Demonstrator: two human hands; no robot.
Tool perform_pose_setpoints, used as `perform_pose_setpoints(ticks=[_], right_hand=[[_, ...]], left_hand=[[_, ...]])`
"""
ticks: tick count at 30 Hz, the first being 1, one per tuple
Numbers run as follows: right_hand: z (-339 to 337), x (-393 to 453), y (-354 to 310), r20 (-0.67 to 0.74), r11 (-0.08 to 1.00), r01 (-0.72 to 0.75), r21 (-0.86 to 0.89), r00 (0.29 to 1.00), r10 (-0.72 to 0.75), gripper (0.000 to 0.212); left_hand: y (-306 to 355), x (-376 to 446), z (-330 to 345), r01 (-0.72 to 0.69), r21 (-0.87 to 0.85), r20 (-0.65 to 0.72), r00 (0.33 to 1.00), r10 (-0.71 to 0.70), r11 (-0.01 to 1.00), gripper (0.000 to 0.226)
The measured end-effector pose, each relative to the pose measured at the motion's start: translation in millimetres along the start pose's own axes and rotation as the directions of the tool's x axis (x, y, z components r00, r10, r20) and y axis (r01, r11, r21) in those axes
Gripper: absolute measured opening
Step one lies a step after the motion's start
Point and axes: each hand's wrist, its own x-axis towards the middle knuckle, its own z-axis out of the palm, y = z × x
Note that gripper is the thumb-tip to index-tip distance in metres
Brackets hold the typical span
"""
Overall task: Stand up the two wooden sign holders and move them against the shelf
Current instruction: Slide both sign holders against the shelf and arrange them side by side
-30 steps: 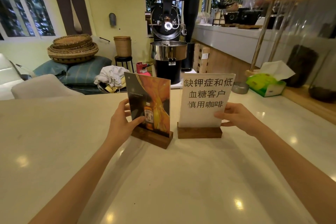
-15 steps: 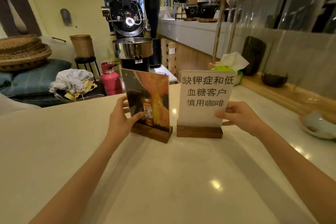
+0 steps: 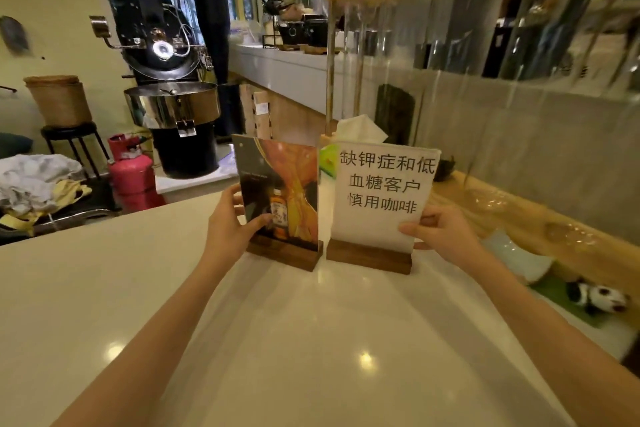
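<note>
Two sign holders with dark wooden bases stand upright side by side on the pale counter. The left sign holder shows an orange picture with a bottle; my left hand grips its left edge, thumb on the front. The right sign holder carries a white sheet with black characters; my right hand pinches its lower right corner. The wooden shelf with its clear panel runs along the counter's right side, a short gap beyond the right holder.
A green tissue box sits behind the signs by the shelf post. A pale dish and a panda toy lie along the shelf's foot at right. A coffee roaster and red gas cylinder stand beyond the counter's far edge.
The view has swung right, bringing the shelf, dish and panda toy into sight. Both holders stay upright in my hands and sit nearer the shelf side.
</note>
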Motion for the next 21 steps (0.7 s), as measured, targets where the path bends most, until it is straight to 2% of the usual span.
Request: perform_pose_setpoints(ticks=[6, 12, 17, 21], right_hand=[[-24, 21, 16, -0.147, 0.999, -0.032, 0.044, 0.988, 0.038, 0.026], [-44, 43, 29, -0.223, 0.995, -0.070, 0.075, 0.971, 0.085, 0.014], [-57, 54, 42, -0.281, 0.991, -0.115, 0.063, 0.951, 0.128, 0.028], [-66, 53, 48, -0.321, 0.993, -0.091, 0.080, 0.940, 0.112, 0.030]], left_hand=[[17, 36, 56, -0.038, -0.044, 0.032, 0.999, 0.039, 0.998, 0.060], [28, 69, 102, -0.073, -0.049, 0.087, 0.993, 0.078, 0.996, 0.060], [39, 94, 135, -0.044, -0.062, 0.146, 0.988, 0.053, 0.997, 0.062], [48, 109, 162, -0.046, -0.080, 0.199, 0.978, 0.062, 0.996, 0.062]])
